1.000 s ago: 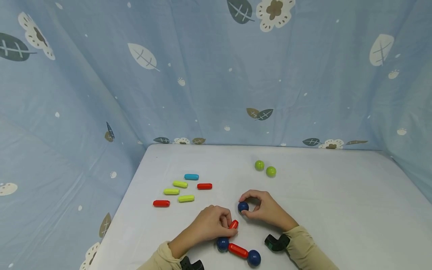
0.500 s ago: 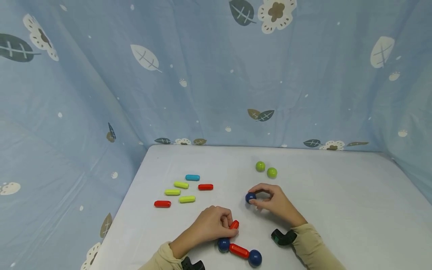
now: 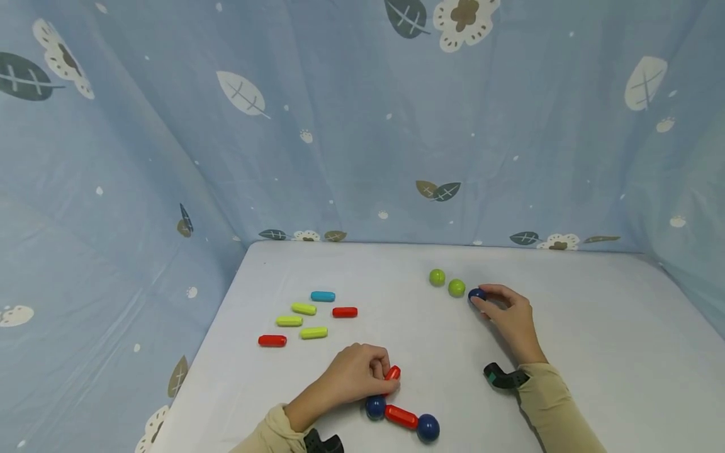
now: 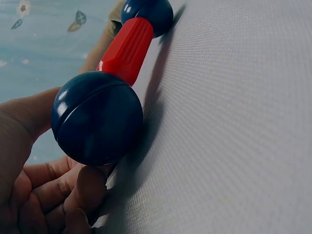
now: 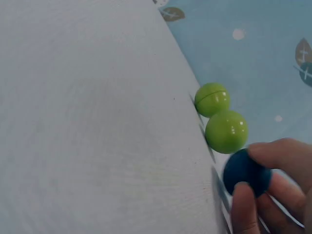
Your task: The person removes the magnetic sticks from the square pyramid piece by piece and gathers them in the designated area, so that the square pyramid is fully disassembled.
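- Dark blue ball (image 3: 477, 294): it sat in the right hand (image 3: 512, 318), near the far side of the white table (image 3: 612, 327), just right of the nearer green ball (image 3: 456, 288); whether it touched the cloth could not be told.
- Right hand: thumb and fingertips pinched the ball from opposite sides, the grip only as wide as the ball; the wrist bent leftward.
- Right forearm: in its beige sleeve (image 3: 561, 409), it reached up and left from the lower right, a black wrist device (image 3: 505, 377) on its inner side.
- Left hand (image 3: 357, 374): it lay low over the near part of the table, back upward, fingers curled, thumb pointing right, pinching a tilted red rod (image 3: 393, 373).
- Left forearm: it rose from the lower left toward the right.
- Below the left thumb, a blue ball (image 3: 376, 408) was joined by a second red rod (image 3: 401, 416) to another blue ball (image 3: 428, 428); the thumb hid where the pinched rod met the first.
- Beyond the nearer green ball, slightly left, stood a second green ball (image 3: 437, 277).
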Demonstrator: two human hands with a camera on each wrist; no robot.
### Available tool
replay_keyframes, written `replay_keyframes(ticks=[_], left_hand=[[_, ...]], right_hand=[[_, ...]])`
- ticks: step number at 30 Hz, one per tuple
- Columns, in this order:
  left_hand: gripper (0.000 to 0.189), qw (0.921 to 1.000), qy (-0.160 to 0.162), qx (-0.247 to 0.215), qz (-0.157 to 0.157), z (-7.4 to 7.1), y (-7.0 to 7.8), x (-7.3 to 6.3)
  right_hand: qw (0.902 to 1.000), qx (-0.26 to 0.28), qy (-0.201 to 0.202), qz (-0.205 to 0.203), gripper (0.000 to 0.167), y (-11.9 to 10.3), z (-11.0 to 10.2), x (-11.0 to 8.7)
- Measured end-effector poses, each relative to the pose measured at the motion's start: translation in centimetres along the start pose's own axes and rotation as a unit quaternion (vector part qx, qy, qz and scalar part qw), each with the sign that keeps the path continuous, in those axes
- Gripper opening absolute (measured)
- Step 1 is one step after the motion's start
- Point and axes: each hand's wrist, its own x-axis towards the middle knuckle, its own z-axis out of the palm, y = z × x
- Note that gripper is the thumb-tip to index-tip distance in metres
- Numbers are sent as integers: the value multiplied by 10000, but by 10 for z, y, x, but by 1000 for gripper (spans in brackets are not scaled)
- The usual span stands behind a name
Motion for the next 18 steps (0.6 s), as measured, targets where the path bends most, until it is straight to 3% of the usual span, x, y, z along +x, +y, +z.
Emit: replay_keyframes(ticks=[5,18], left_hand=[[25,10000,24,12,33,0,0,0],[25,10000,35,78,-25,-1,1,-1]], right_hand=[[9994,-311,-64,-156,42,0,2,-1],[9997,-195,-136,-108,45,-3,1,-2]])
